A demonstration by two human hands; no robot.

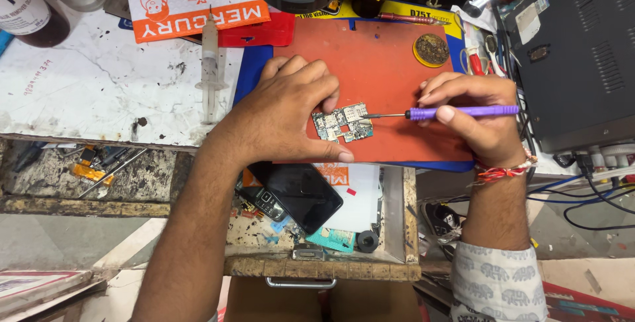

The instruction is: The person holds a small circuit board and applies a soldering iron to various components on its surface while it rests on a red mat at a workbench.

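On a cluttered tabletop (99, 90), the left hand (284, 113) pins a circuit board (342, 123) on the red mat (377, 64); at 3 o'clock, the right hand (476, 120) grips a purple screwdriver (463, 112).

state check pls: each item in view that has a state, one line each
left hand: palm down, fingers pinning the circuit board
right hand: gripping the purple tool
circuit board: bare, flat on the red mat
purple tool: held level, tip at the board's edge
red mat: flat on the bench
syringe: lying flat, unheld
black phone: screen dark, lying in the open drawer
drawer: pulled open
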